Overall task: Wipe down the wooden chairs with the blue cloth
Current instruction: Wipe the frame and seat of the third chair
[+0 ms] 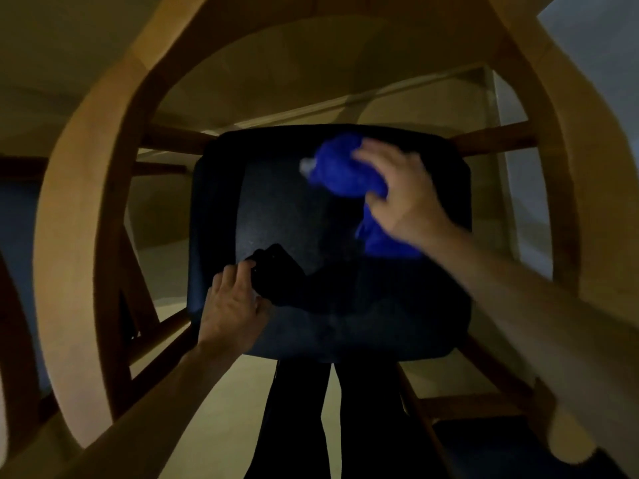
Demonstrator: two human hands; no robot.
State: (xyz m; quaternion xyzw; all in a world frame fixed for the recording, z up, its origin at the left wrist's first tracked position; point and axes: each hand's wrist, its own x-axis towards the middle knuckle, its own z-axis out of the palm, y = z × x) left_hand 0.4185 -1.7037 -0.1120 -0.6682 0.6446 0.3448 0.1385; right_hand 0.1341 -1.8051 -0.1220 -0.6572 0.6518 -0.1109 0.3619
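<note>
A: On the dark padded seat (276,209) of the curved pale wooden chair (79,209), the right hand (404,198) clutches the bunched blue cloth (342,171).

B: And the left hand (231,305) grips the seat's front edge; overlap strokes, then do the wood.

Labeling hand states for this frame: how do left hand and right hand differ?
The right hand holds the bunched blue cloth against the far right part of the dark seat; the left hand grips a black object near the seat's front left edge. The right hand is motion-blurred; the left hand is sharper. The right hand sits farther from the camera than the left hand. Both are bare and over the same seat.
</note>
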